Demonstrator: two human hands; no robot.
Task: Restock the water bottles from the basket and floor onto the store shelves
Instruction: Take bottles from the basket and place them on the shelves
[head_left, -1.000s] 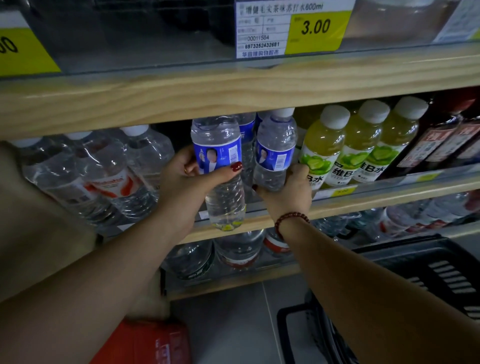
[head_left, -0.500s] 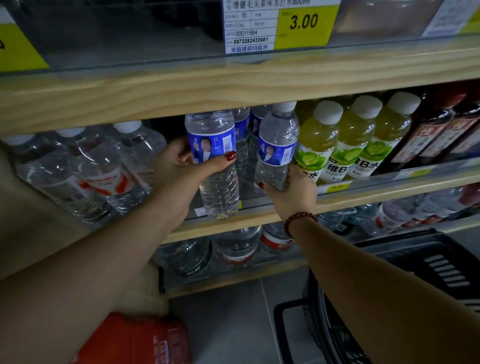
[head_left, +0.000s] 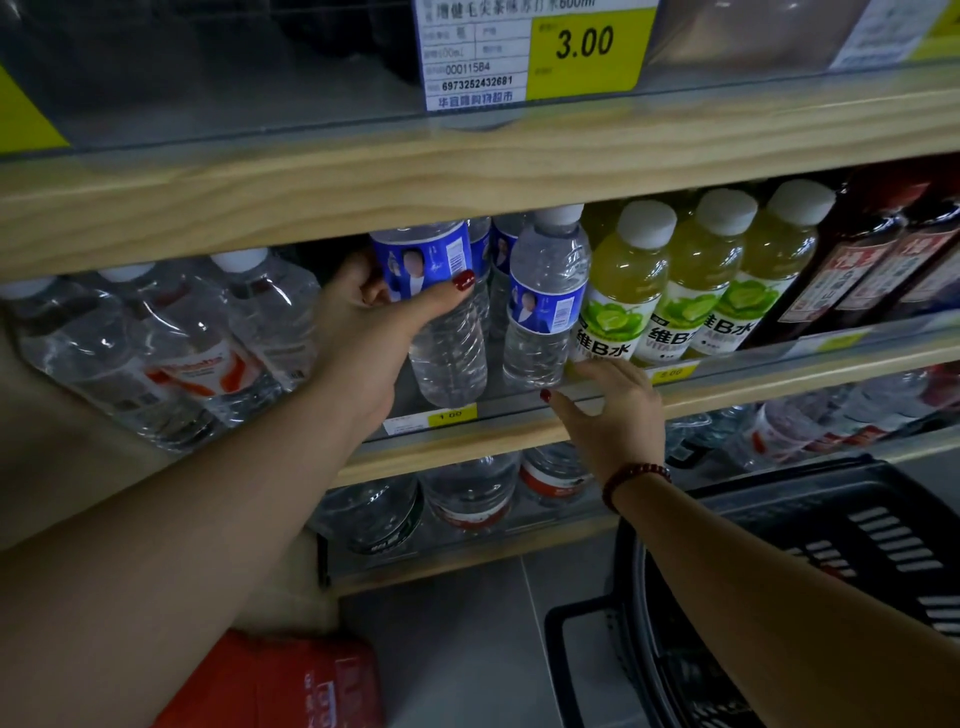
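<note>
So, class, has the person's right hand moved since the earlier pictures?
Yes. The right hand has come off the blue-labelled water bottle beside the green drinks and dropped to the wooden shelf edge, fingers open below the bottle's base.

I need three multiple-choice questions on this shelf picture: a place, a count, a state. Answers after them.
1. Where is the black basket? A) lower right of view B) top shelf C) in a hand
2. How many white-capped green drinks stand in front? A) one B) three C) six
3. The left hand: A) lies on the floor B) grips the blue-label bottle C) holds a price tag
1 A, it sits at lower right; 2 B, three caps side by side; 3 B, its thumb lies on the label.
</note>
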